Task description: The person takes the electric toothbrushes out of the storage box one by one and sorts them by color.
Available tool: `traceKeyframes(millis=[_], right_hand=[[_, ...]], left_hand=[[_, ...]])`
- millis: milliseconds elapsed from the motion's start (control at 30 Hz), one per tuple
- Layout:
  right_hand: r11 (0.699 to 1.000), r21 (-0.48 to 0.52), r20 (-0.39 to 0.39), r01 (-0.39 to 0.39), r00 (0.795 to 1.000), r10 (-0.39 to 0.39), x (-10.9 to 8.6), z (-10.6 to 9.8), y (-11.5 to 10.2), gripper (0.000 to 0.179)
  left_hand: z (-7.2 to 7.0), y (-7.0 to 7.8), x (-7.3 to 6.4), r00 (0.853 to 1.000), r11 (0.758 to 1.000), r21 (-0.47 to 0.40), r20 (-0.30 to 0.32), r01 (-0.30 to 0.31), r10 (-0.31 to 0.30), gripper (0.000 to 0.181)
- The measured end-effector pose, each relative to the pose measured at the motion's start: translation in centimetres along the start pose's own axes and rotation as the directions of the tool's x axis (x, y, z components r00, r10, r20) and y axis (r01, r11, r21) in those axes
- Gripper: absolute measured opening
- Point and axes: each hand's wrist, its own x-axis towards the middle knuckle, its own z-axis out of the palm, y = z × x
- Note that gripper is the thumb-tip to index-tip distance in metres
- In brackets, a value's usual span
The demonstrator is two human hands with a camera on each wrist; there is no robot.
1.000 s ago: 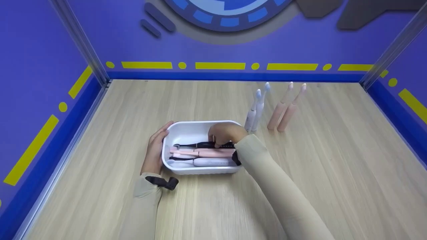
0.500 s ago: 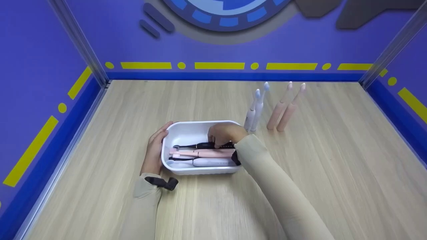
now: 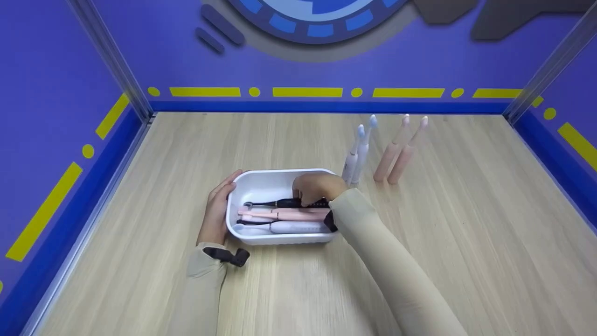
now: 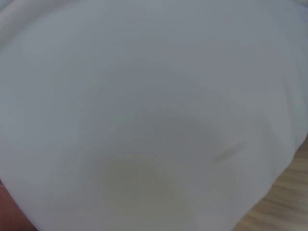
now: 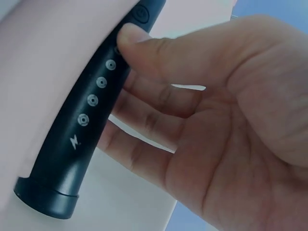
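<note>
Inside a white plastic bin (image 3: pixel 280 240), my right hand (image 3: pixel 315 187) pinches a black electric toothbrush (image 3: pixel 287 203) by its handle. In the right wrist view the thumb lies on the toothbrush's (image 5: pixel 91 101) button side, with the fingers (image 5: pixel 144 149) of the right hand (image 5: pixel 216 120) behind it. My left hand (image 3: pixel 215 210) rests along the bin's left end, its fingers fairly straight at the far corner. Nearer the front of the bin lie pink electric toothbrushes (image 3: pixel 298 214), a white one (image 3: pixel 296 227) and part of another black one (image 3: pixel 252 222). The bin's outer wall (image 4: pixel 154 96) fills the left wrist view.
Behind and right of the bin, two white electric toothbrushes with blue-tinted heads (image 3: pixel 361 154) stand upright. Beside them stand two pink ones (image 3: pixel 402 163). The wood-grain table (image 3: pixel 466 224) is bounded by blue panels (image 3: pixel 322 74) at the back and sides.
</note>
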Motion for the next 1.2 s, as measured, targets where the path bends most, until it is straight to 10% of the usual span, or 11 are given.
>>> traceKeyframes(millis=[1200], right_hand=[[0.999, 0.023, 0.007, 0.042, 0.999, -0.042, -0.5, -0.15, -0.2, 0.027]], left_hand=[[0.03, -0.06, 0.01, 1.0, 1.0, 0.011, 0.006, 0.002, -0.002, 0.044]])
